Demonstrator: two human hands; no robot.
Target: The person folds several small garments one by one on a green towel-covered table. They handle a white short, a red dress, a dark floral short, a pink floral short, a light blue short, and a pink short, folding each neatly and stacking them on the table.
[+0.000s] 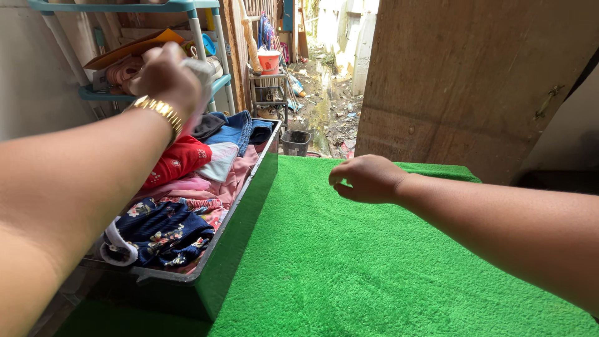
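Reaching out over the far end of the dark bin (231, 249), the left hand (165, 78) is closed on a pale piece of cloth (201, 84) above the heaped clothes (187, 187). The bin sits along the left edge of the green mat (349, 268). The right hand (368, 179) hovers over the mat's far edge, fingers loosely curled, holding nothing.

You're in a modest home, at a doorway that gives onto a back alley. A dark plastic tub (215, 274) piled with folded, colourful clothes sits on a desk covered in bright green turf-like matting (349, 262). A light blue plastic shelf rack (206, 37) holds household odds, and beyond the rough wooden door (462, 81) lies a littered outdoor passage (331, 106).
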